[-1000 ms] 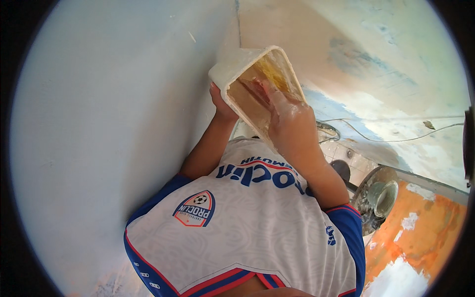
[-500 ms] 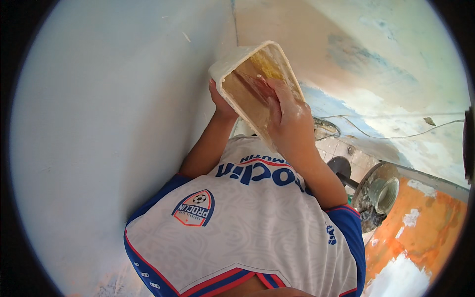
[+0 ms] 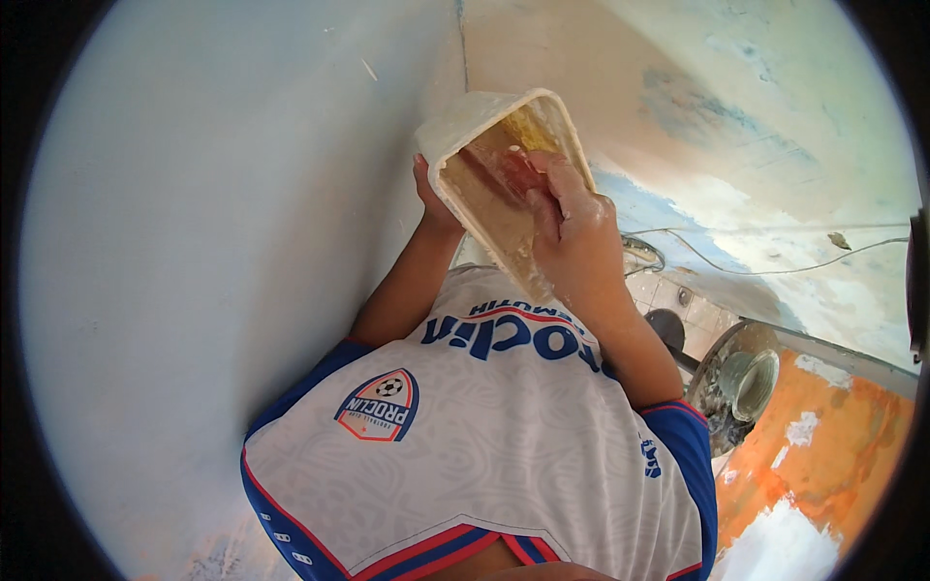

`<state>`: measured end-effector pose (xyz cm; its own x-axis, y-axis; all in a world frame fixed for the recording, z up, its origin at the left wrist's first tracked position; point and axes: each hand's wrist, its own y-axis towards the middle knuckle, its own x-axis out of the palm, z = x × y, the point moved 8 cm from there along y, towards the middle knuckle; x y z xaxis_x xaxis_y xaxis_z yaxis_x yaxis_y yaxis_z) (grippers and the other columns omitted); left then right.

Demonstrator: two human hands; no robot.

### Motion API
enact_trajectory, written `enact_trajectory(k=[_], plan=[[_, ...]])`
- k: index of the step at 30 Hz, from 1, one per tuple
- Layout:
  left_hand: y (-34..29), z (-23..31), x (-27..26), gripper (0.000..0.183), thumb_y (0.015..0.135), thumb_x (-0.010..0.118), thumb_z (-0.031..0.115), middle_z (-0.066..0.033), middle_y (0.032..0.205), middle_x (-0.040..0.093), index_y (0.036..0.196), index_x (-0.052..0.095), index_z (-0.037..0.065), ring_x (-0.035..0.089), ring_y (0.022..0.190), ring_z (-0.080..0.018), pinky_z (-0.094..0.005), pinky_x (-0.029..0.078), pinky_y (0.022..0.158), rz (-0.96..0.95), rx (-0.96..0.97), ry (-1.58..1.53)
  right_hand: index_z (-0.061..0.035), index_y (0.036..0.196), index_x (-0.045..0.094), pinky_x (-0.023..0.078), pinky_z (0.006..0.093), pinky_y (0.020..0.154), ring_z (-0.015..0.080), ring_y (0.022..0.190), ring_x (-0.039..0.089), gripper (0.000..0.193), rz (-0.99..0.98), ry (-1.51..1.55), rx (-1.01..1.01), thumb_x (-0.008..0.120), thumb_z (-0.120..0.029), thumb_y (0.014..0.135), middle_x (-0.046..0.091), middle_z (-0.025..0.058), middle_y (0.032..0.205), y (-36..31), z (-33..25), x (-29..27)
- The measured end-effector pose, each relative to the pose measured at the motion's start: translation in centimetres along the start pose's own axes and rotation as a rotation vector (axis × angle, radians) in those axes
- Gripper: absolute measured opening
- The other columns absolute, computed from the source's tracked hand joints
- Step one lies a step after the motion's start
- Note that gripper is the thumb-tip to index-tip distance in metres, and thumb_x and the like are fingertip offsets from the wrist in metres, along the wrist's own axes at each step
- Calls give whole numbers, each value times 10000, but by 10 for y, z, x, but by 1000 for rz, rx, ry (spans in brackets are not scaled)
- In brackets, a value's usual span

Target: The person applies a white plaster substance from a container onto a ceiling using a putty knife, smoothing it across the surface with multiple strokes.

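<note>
I hold a pale rectangular plastic tub [image 3: 465, 126] tilted in front of my chest, its open side facing me. My left hand [image 3: 433, 197] grips the tub's left outer side; most of its fingers are hidden behind it. Reaching into the opening, my right hand [image 3: 581, 228] has its fingers closed on a flat reddish scraper [image 3: 513, 168], partly hidden by the fingers and the tub wall. Whitish residue coats the tub's rim and my right fingers. A yellow patch shows on the inner wall near the far end.
A pale blue wall [image 3: 194, 242] rises close on my left. Another wall [image 3: 678, 107], patchy with filler, stands ahead and right. A thin cable [image 3: 765, 272] runs along it. To the right, a round, stained platform [image 3: 722, 382] bears a translucent container [image 3: 754, 385] above the tiled floor [image 3: 690, 318].
The tub and both hands have shifted slightly down and right in view. The scraper stays inside the tub in my right hand.
</note>
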<state>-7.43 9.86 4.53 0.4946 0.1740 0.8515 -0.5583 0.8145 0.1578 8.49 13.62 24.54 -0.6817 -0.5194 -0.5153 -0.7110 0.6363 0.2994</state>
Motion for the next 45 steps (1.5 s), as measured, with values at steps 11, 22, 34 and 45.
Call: enact_trajectory(k=[11, 22, 34, 45], plan=[[-1, -30, -63, 942, 912, 386, 801, -155, 1545, 446, 1560, 384, 117, 466, 1381, -346, -497, 395, 1149, 82, -181, -434, -57, 1238, 632, 558, 446, 829, 424, 956, 703, 350, 30, -98, -80, 610, 34, 901, 729, 216, 1036, -8, -12, 9], [-5, -27, -56, 930, 919, 380, 790, -152, 1529, 469, 1553, 393, 111, 496, 1354, -345, -501, 416, 1131, 59, -215, -356, -76, 1254, 617, 560, 464, 755, 423, 858, 706, 370, 87, -147, -144, 629, 19, 896, 730, 218, 967, -9, -14, 16], [-5, -9, -5, 878, 951, 344, 741, -158, 1506, 502, 1536, 422, 90, 523, 1339, -339, -499, 438, 1117, -56, -239, -318, -58, 1252, 605, 552, 479, 774, 435, 877, 698, 378, 7, -122, -143, 613, 47, 889, 723, 231, 979, -15, -25, 7], [-11, 4, 34, 807, 986, 311, 663, -168, 1483, 537, 1512, 458, 69, 552, 1322, -337, -497, 454, 1108, -176, -161, -186, -52, 1270, 581, 535, 515, 790, 469, 894, 680, 385, -60, -123, -84, 601, 39, 897, 713, 258, 990, -13, -22, 6]])
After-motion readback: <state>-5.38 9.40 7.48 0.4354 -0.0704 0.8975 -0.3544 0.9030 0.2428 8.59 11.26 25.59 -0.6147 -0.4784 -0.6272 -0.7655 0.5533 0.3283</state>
